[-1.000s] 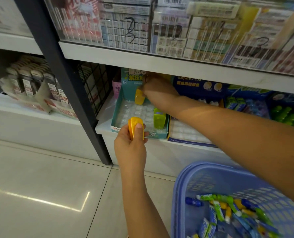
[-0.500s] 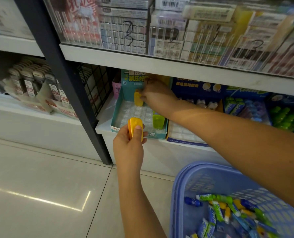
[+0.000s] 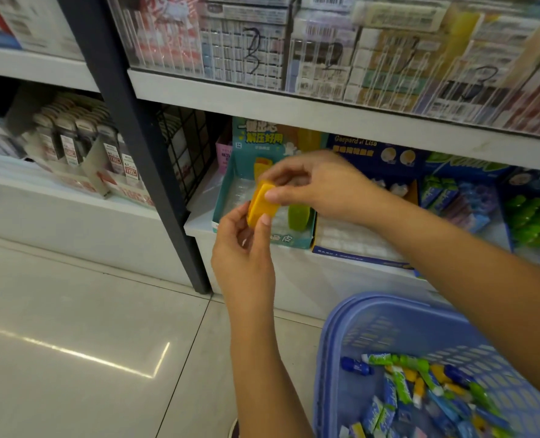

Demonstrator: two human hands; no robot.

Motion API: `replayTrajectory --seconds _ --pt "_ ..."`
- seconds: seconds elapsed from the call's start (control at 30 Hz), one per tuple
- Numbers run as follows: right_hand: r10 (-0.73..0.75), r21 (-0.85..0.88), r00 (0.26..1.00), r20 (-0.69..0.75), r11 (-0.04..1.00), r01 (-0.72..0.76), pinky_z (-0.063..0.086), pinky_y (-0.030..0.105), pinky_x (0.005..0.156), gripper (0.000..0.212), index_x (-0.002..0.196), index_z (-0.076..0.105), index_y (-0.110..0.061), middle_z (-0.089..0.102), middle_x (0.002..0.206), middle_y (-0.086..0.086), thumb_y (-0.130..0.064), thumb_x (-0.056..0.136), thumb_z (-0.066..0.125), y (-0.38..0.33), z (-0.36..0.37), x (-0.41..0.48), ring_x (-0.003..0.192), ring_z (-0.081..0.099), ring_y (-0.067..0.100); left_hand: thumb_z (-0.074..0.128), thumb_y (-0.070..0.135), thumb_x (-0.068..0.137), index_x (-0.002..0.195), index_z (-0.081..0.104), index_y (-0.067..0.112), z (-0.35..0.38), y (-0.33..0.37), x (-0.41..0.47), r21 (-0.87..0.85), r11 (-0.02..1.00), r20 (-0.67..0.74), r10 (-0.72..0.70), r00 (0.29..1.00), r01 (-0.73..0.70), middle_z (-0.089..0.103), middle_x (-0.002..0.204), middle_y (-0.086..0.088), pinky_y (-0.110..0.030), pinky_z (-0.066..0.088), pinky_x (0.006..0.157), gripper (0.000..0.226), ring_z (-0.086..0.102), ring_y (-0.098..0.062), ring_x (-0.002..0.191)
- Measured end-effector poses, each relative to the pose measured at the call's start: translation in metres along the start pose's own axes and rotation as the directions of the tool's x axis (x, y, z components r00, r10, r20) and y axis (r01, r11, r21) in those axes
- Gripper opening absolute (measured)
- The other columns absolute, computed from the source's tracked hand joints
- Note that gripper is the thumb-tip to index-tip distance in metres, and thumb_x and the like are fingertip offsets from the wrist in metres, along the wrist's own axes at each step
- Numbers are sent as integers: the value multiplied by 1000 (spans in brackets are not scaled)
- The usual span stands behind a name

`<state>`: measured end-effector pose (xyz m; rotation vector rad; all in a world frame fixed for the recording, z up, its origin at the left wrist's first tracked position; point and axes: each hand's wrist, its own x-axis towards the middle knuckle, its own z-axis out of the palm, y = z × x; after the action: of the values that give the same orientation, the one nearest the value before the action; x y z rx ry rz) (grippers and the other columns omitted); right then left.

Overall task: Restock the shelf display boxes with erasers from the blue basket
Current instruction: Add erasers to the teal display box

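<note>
Two shelves (image 3: 294, 112) — pale, perhaps tiled floor (image 3: 73, 311).

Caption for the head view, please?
Left hand and right hand hold one orange eraser before the teal display box, blue basket nearby.

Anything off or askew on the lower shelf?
Nothing spilled or damaged. The teal display box is nearly bare: one yellow eraser at its back, one green eraser at its front right, other visible slots empty.
</note>
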<state>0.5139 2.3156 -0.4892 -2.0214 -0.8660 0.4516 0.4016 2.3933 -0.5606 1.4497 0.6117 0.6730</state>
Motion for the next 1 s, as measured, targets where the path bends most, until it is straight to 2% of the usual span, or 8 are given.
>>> replayTrajectory --seconds 0.07,0.13,0.23,0.37,0.63,0.8,0.9,1.0 --pt "23 -38 977 -211 999 -31 46 3 64 21 90 65 -29 65 84 -15 -21 75 78 8 -2 15 68 60 -9 56 34 93 125 55 28 4 -7 -2 210 978 -15 17 1000 -13 59 122 14 -26 48 97 33 56 -4 113" --pt "0 -148 949 -316 988 -49 46 6 65 23 95 65 -22 65 86 -9 -18 75 77 16 1 31 71 58 -3 54 32 95 129 53 25 7 -14 -5 336 942 -7 21 1000 -18 51 136 9 -34 41 107 35 46 -12 128" --pt "-38 -313 957 -287 948 -56 49 23 77 25 103 64 -15 66 97 2 -12 79 72 31 13 50 85 60 12 55 22 95 130 54 19 10 -23 -8 379 925 -20 36 999 -26 47 141 5 -27 33 111 35 39 -9 133" --pt "-65 -450 966 -251 891 -57 51 33 85 19 101 64 -11 67 102 8 -14 83 68 40 19 62 92 63 22 57 16 93 126 59 18 11 -28 -7 371 928 -66 63 996 -34 49 136 7 -20 33 108 33 43 -5 127" --pt "-71 -631 984 -162 775 -48 46 34 90 24 107 66 2 61 115 19 -11 89 58 33 17 68 104 57 31 58 17 93 123 61 18 9 -29 -5 354 935 -67 61 996 -33 52 133 8 -20 35 106 31 45 -4 124" --pt "-34 -642 985 -167 762 -83 46 28 86 26 113 63 -2 59 115 15 -14 94 50 32 19 67 105 57 28 57 18 93 124 61 18 8 -27 -5 352 936 -53 39 998 -18 51 134 9 -14 32 101 31 45 -2 123" --pt "-55 -663 986 -160 746 -66 38 24 79 27 115 62 -3 56 117 15 -16 95 49 31 18 62 108 54 28 57 18 93 125 61 17 8 -28 -5 354 935 -47 35 998 -16 51 134 8 -15 32 101 32 46 -4 123" --pt "-80 -683 985 -156 729 -49 42 29 87 25 108 68 -4 60 116 15 -16 95 50 31 19 57 110 53 27 58 18 93 125 60 17 8 -27 -4 356 934 -42 26 999 -9 51 134 9 -18 35 103 32 46 -5 124"
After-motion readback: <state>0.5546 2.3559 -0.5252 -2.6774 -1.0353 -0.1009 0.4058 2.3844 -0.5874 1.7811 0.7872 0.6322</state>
